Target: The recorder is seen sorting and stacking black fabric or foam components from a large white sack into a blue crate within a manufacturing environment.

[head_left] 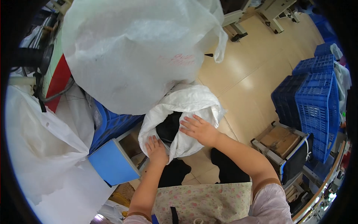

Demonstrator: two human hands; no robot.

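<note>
In front of me stands a white woven sack (186, 99) with its mouth rolled open. Dark, black material (169, 127) shows inside it; what kind it is I cannot make out. My left hand (156, 151) lies against the near left rim of the sack, fingers stretched out and pointing into the opening. On the right inner side of the mouth, my right hand (199, 130) rests with its fingers spread on the white fabric. Neither hand grips anything that I can see. A big, full, pale bag (138, 56) bulges just beyond the sack.
Blue plastic crates (317, 104) are stacked at the right, near a stool with a brown box-like top (279, 141). Left of the sack are a blue crate (112, 125) and a blue panel (113, 162). White sheeting (48, 156) hangs at far left. Tiled floor (246, 78) stretches toward machine legs (270, 18).
</note>
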